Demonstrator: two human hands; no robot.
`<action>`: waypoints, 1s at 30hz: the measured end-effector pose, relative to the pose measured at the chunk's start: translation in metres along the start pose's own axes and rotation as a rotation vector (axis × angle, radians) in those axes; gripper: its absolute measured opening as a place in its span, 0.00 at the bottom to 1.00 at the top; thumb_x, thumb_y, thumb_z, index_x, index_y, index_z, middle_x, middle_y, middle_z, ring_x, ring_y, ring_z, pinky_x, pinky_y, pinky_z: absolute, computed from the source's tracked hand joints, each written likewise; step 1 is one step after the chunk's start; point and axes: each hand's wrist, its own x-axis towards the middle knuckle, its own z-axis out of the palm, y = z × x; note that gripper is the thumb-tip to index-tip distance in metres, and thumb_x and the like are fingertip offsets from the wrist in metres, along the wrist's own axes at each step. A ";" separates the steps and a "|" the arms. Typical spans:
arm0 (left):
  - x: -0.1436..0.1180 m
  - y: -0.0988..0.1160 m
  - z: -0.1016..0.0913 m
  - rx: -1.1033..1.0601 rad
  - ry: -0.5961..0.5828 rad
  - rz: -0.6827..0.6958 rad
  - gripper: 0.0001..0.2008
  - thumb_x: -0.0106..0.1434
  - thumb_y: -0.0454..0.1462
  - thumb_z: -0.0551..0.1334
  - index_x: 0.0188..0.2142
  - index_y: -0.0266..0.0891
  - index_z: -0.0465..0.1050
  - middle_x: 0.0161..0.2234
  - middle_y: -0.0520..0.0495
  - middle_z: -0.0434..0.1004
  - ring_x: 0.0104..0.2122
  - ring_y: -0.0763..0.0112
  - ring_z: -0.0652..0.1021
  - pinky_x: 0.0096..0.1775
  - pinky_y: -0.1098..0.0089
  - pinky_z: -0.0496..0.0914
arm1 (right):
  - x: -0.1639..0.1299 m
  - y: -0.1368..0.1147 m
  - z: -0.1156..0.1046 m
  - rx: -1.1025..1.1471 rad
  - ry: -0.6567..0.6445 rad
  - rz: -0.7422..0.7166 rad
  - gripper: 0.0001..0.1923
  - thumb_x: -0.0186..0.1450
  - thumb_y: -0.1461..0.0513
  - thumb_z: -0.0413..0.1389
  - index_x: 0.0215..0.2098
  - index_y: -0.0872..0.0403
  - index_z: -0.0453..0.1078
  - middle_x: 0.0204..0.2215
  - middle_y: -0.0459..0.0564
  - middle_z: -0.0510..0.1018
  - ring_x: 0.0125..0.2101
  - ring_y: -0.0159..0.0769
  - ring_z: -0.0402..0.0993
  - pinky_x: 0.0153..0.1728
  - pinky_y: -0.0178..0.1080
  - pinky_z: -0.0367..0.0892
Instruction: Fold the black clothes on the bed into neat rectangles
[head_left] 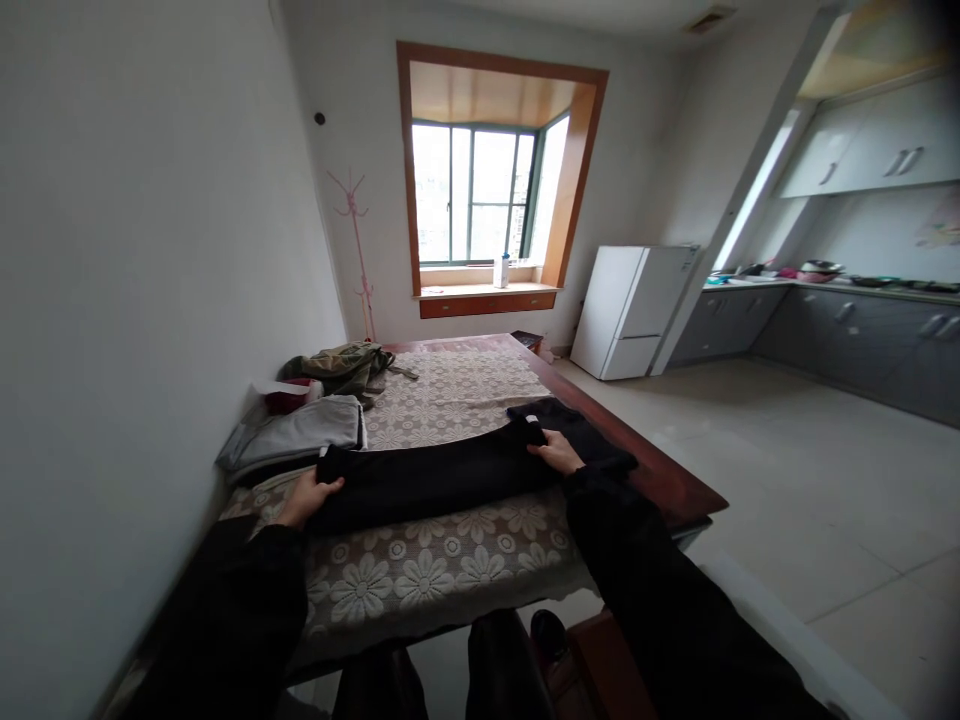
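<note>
A black garment [435, 478] lies stretched across a wooden table [675, 490] covered with a lace flower-pattern cloth [420, 575]. My left hand [307, 497] grips the garment's left end near the wall. At the garment's right part my right hand [555, 452] presses down where the fabric widens toward the table's right edge. Both arms are in dark sleeves.
A folded grey garment [300, 432] and an olive-green one [341, 368] lie further back by the left wall, next to a red box [289, 397]. A white fridge [634, 312] and grey kitchen cabinets [862, 335] stand at the right; tiled floor lies between.
</note>
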 end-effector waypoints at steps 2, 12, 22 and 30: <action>0.004 -0.012 0.001 0.022 0.024 0.005 0.14 0.51 0.40 0.72 0.37 0.38 0.78 0.30 0.44 0.85 0.37 0.53 0.85 0.41 0.60 0.80 | 0.001 0.012 0.002 -0.074 0.017 -0.017 0.06 0.50 0.61 0.63 0.27 0.53 0.75 0.25 0.44 0.80 0.34 0.45 0.79 0.39 0.41 0.71; 0.010 -0.039 0.000 0.034 0.123 0.074 0.21 0.52 0.44 0.68 0.45 0.42 0.75 0.45 0.43 0.86 0.46 0.52 0.84 0.51 0.56 0.77 | -0.006 0.031 0.013 -0.273 0.088 -0.113 0.17 0.59 0.63 0.58 0.48 0.51 0.73 0.39 0.54 0.83 0.44 0.50 0.80 0.46 0.44 0.71; 0.009 -0.043 -0.019 0.446 0.166 0.199 0.33 0.60 0.43 0.63 0.65 0.39 0.62 0.55 0.36 0.79 0.53 0.51 0.80 0.55 0.53 0.73 | -0.018 0.022 0.015 -0.497 0.150 -0.425 0.44 0.63 0.67 0.53 0.75 0.48 0.44 0.63 0.59 0.68 0.60 0.50 0.70 0.60 0.53 0.67; 0.015 -0.018 0.001 0.690 0.193 0.427 0.22 0.69 0.43 0.54 0.59 0.39 0.71 0.59 0.38 0.76 0.59 0.54 0.74 0.62 0.56 0.66 | 0.005 0.004 0.055 -0.799 -0.042 -0.519 0.24 0.70 0.64 0.50 0.63 0.53 0.68 0.63 0.58 0.72 0.63 0.46 0.66 0.67 0.51 0.56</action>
